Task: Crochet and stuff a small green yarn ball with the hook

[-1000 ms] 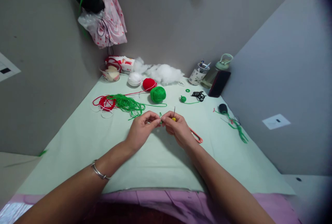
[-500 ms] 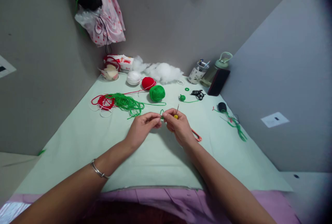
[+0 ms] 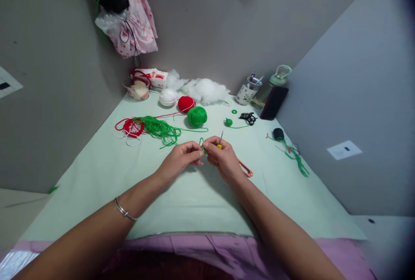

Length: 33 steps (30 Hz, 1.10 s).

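Between my fingertips, over the middle of the table, is a small bit of green yarn [image 3: 204, 150], with a thin strand looping up above it. My left hand [image 3: 180, 158] pinches the yarn from the left, thumb and forefinger together. Closed as well, my right hand [image 3: 223, 157] meets it from the right and holds a crochet hook [image 3: 219, 146], whose yellow handle and metal shaft stick up past the fingers. Most of the handle is hidden in the palm. Beyond the hands lie a green yarn ball [image 3: 197, 117] and a tangle of loose green yarn [image 3: 156, 128].
Red [image 3: 186, 104] and white yarn balls [image 3: 167, 97] lie before white stuffing [image 3: 207, 91]. An orange-handled tool [image 3: 247, 170] is partly under my right wrist. A black hair claw [image 3: 248, 118], phone [image 3: 274, 103], bottle [image 3: 270, 92] and pen cup [image 3: 248, 91] stand back right.
My left fingers have shifted slightly right and closer around the green yarn, and the right hand has barely moved. The hook is still in the right hand.
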Tool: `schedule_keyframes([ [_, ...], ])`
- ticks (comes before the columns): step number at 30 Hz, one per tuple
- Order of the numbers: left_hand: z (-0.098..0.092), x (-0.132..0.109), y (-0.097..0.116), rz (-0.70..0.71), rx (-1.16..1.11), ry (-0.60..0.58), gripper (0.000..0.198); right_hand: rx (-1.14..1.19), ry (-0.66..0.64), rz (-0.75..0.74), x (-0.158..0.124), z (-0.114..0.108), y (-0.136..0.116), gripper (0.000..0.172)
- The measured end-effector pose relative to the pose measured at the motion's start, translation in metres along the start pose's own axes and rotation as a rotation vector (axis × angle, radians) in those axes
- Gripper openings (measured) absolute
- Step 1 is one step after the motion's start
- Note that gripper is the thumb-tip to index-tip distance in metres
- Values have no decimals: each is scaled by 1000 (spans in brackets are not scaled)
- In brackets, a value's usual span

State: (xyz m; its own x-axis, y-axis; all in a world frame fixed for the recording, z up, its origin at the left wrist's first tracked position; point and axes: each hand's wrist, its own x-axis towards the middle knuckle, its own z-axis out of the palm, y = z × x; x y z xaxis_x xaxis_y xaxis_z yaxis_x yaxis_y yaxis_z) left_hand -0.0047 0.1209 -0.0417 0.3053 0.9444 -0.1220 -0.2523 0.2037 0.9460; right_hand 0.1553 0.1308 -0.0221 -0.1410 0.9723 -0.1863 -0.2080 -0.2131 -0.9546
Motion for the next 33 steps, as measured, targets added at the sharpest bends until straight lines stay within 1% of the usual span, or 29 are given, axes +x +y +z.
schedule_keyframes([
  [5,1,-2,2,-16,-63,-33,20,-22,25,-35,0,-2,-1,32],
  [7,2,-2,4,-23,-84,-23,20,-14,-3,-52,2,-6,-4,32],
  [10,1,-2,5,-17,-116,34,21,17,-94,-62,5,-16,-11,44],
  [11,0,-1,5,-11,-127,57,22,22,-105,-74,6,-19,-14,48],
  [13,-2,-1,5,-6,-146,85,22,18,-87,-117,7,-25,-18,52],
  [15,-2,-1,4,-13,-165,83,24,14,-56,-156,7,-28,-20,54],
  [21,2,-4,6,-36,-183,16,31,-4,2,-265,5,-23,-20,58],
  [24,4,-3,5,-11,-163,24,33,-41,9,-309,3,-23,-20,58],
  [26,4,-3,5,24,-150,53,33,-73,-25,-337,1,-23,-20,52],
  [29,3,-2,5,73,-132,98,30,-203,-94,-361,-2,-21,-20,30],
  [30,3,-3,5,84,-126,110,29,-260,-107,-360,-4,-20,-20,26],
  [33,2,-4,7,109,-121,156,29,-361,-94,-364,-8,-16,-20,25],
])
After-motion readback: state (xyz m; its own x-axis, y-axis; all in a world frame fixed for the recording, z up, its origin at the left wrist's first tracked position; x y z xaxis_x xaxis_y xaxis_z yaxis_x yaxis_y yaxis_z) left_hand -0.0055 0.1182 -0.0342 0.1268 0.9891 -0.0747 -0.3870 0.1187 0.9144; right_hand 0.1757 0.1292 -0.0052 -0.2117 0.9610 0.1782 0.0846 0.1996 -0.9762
